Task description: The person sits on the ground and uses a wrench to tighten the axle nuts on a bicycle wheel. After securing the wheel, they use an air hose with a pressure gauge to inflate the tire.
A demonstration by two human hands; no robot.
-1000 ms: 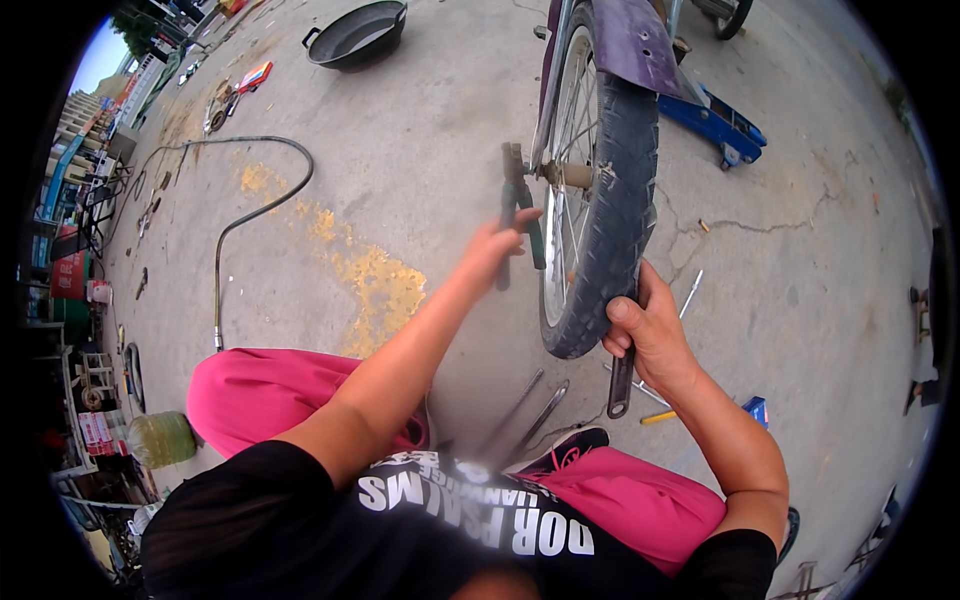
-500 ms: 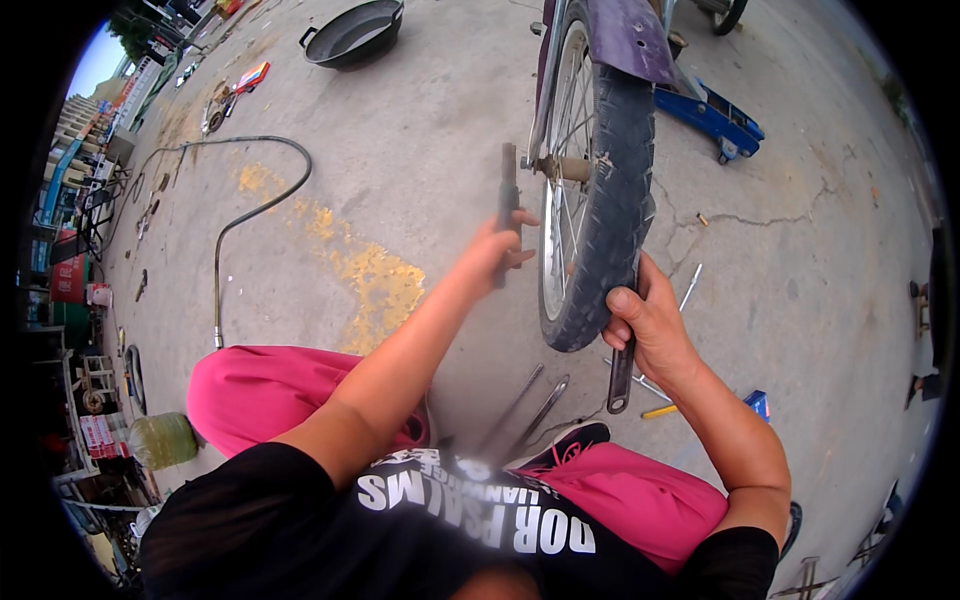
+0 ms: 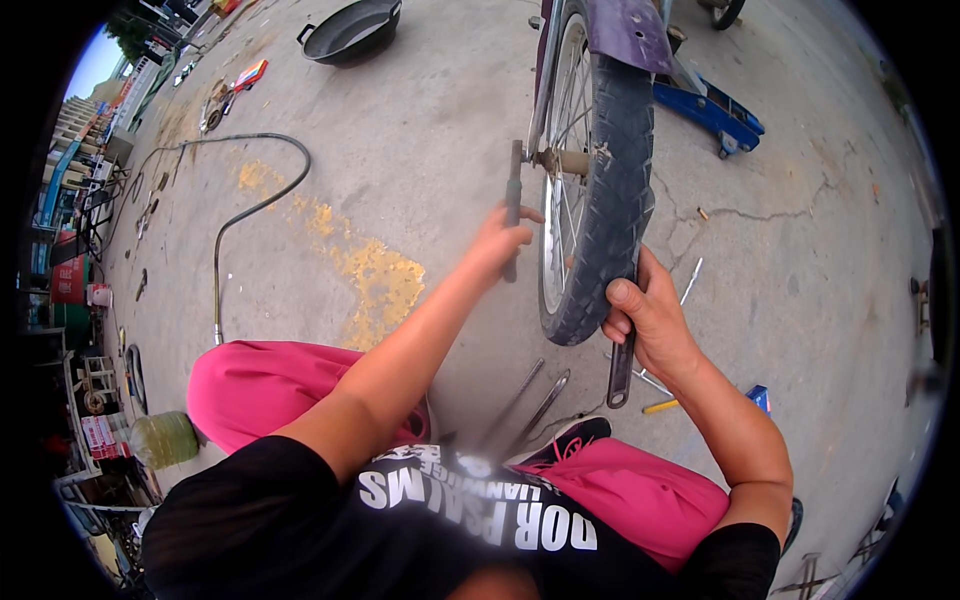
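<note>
In front of me stands a wheel with a dark knobbly tyre [image 3: 622,190], silver spokes and a purple mudguard [image 3: 628,35]. My left hand [image 3: 500,242] is closed round a dark wrench [image 3: 513,195] held upright on the wheel's left side. Its top end is beside the axle end [image 3: 537,158]; whether it grips the nut I cannot tell. At the tyre's lower right edge, my right hand [image 3: 650,315] holds a second wrench [image 3: 620,375] with a hole in its handle end. The upper part of that wrench is hidden by hand and tyre.
A blue floor jack [image 3: 715,118] stands right of the wheel. Long metal bars [image 3: 545,405] lie near my shoes, and a silver rod [image 3: 691,283] lies to the right. A black pan [image 3: 352,35] and a hose [image 3: 262,207] are on the left.
My left hand has brought its wrench slightly right, with the top end closer to the axle. The right hand has stayed by the tyre, still holding its wrench.
</note>
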